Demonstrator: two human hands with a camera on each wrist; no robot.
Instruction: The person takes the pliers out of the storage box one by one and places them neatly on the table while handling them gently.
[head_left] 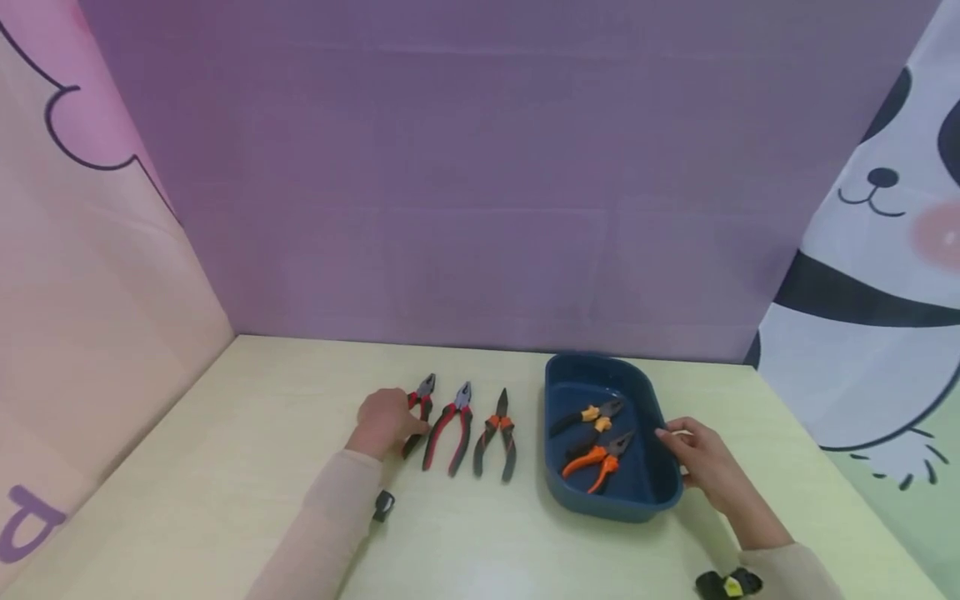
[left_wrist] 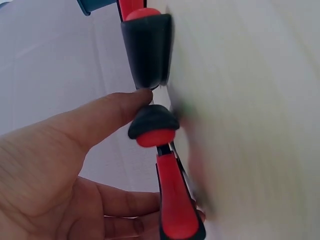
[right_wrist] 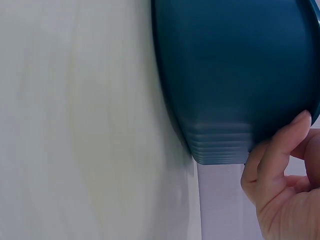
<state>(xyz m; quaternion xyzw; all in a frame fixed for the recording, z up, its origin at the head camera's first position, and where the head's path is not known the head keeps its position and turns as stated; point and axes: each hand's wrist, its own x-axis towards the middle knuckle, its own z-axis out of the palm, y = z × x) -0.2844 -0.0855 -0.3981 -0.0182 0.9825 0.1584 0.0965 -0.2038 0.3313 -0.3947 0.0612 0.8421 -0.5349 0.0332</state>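
My left hand (head_left: 386, 421) grips the leftmost pliers (head_left: 426, 392), which have red and black handles and lie on the table. In the left wrist view, the thumb touches near a dark handle end, and the other fingers pass behind a red handle (left_wrist: 175, 195). With thumb and fingers, my right hand (head_left: 701, 458) pinches the right rim of a dark blue tray (head_left: 615, 510). Inside it lie yellow-and-black pliers (head_left: 592, 414) and orange-handled pliers (head_left: 596, 456). The right wrist view shows the tray's outer wall (right_wrist: 230, 75) beside the curled fingers.
Between left hand and tray lie red-and-black pliers (head_left: 450, 421) and long-nose pliers with orange-and-grey handles (head_left: 495, 433). A purple backdrop (head_left: 480, 183) stands behind the pale table (head_left: 225, 467); printed panels flank it, one with a panda (head_left: 877, 275).
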